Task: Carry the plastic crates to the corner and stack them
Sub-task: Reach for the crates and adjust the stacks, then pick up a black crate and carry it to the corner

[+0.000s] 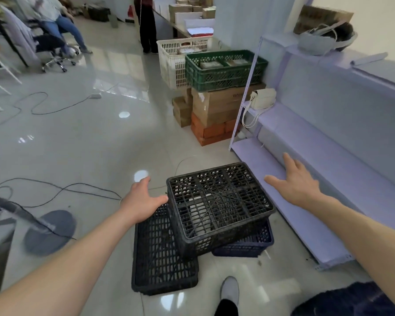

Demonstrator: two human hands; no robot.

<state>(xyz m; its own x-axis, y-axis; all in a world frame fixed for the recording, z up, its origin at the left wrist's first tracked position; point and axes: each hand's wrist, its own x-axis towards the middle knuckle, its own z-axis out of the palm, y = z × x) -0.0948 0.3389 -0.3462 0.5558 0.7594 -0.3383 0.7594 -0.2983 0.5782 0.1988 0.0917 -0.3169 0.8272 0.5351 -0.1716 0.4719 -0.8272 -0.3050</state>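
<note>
1. Crate (217, 201) sits between our hands, on two lower crates (160, 258).
2. Our left hand (144, 201) is open, thumb at its corner.
3. Our right hand (299, 181) is spread wide, not touching it.

open tiled floor (105, 142) is left free to the left of and beyond the top black crate (219, 206). on its right, room is cut down to a narrow gap by the lavender shelf unit (328, 179). beneath it, a flat black crate (162, 256) and a blue crate (249, 246) are lodged. the floor on the left is crossed by loose cables (62, 189) near a round stand base (50, 231). farther ahead, the way along the shelf is blocked by stacked cardboard boxes (214, 106) topped by a green crate (226, 71).
</note>
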